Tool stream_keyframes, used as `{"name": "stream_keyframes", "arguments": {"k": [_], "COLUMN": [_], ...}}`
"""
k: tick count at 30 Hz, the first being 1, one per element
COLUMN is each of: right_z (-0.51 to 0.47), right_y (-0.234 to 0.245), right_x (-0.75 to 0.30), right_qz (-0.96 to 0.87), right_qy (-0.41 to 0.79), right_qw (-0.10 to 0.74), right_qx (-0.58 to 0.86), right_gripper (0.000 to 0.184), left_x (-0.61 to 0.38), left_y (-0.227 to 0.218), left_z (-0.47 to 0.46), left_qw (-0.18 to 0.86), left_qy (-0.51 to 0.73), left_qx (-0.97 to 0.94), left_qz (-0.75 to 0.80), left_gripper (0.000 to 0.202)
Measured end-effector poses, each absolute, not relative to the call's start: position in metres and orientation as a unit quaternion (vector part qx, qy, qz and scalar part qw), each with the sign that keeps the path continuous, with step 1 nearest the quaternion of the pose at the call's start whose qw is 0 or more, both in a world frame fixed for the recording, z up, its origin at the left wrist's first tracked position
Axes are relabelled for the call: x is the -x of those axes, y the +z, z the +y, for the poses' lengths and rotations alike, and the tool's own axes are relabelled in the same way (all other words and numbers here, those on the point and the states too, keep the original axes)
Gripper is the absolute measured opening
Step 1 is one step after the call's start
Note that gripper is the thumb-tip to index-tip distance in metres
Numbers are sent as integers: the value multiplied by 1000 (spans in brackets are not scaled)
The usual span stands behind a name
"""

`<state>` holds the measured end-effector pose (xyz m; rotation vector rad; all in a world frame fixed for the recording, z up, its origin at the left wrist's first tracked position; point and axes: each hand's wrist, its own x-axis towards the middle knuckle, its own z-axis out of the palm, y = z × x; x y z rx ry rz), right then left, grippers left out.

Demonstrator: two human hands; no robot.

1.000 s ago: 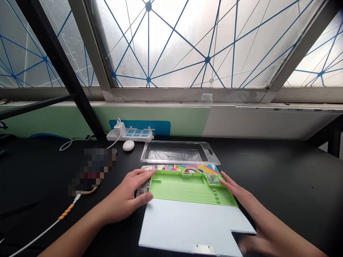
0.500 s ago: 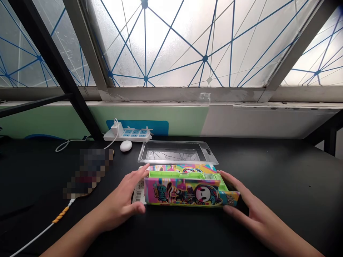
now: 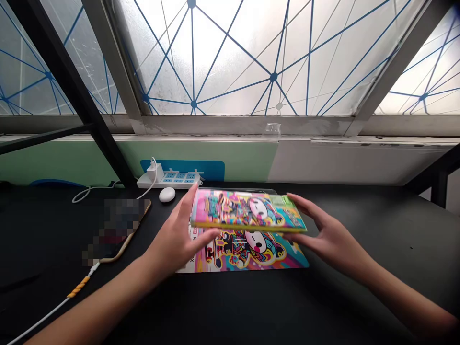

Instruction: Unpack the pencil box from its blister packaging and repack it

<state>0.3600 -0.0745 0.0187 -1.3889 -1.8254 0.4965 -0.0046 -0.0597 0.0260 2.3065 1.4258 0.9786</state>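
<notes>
A colourful pencil case [image 3: 244,210] with a cartoon figure on its face is raised above the table, tilted toward me, its lids lying closed. My left hand [image 3: 179,227] grips its left end, thumb along the front edge and fingers behind. At the right end my right hand [image 3: 319,225] holds it between the thumb below and fingers at the top corner. Under it lies a flat printed card [image 3: 251,256] with a matching cartoon figure; the case covers its far part. A clear plastic package shell [image 3: 266,191] shows only as a thin edge behind the case.
On the left lies a phone-like device [image 3: 115,235], blurred out, plugged into a white cable [image 3: 46,314] with an orange sleeve. A white power strip [image 3: 179,179] and a small white rounded object [image 3: 167,194] sit near the wall. A black post [image 3: 79,100] slants at left.
Both hands have lifted the pencil case off the card and moved it away from me. Its raised flaps and the green tray are now closed up, and the card below is uncovered.
</notes>
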Motion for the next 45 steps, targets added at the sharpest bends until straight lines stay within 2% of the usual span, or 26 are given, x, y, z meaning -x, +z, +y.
{"name": "stream_keyframes", "arguments": {"k": [3,6,10,16,22,28,33,36,39,42,45], "right_z": [-35,-11,-6,-7,-9,-13,-16,-21,-35,-59,-77], "right_y": [29,23,3,-10,-11,-13,-16,-10,2,12,15], "right_x": [-347,-337,-334,-342,-340,-339,-337,-335,-327,-311,-292], "right_qz": [-697,-696,-716,-760,-782,-791,-821,-842,-888,-933,-952], "right_qy": [229,234,227,145,98,76,51,-29,-75,-29,61], "right_qw": [416,429,375,321,274,264,227,248,279,251,165], "right_qx": [537,526,543,546,551,547,522,478,357,256,251], "right_gripper": [87,89,86,79,78,76,57,46,37,40,43], "left_x": [-9,-11,-4,5,3,4,3,3,2,-3,-9], "left_y": [37,25,4,4,3,1,5,4,4,7,8], "left_z": [-20,0,-3,-4,-4,-5,-5,-5,-6,-9,-11], "left_qw": [99,117,154,103,94,97,95,64,14,-25,-52], "left_qy": [365,377,344,220,152,189,186,166,170,175,157], "left_qx": [-779,-759,-753,-809,-817,-813,-817,-829,-843,-868,-891], "left_qz": [501,518,540,536,548,543,538,530,510,464,423], "left_gripper": [97,84,77,67,81,74,74,74,69,68,68]}}
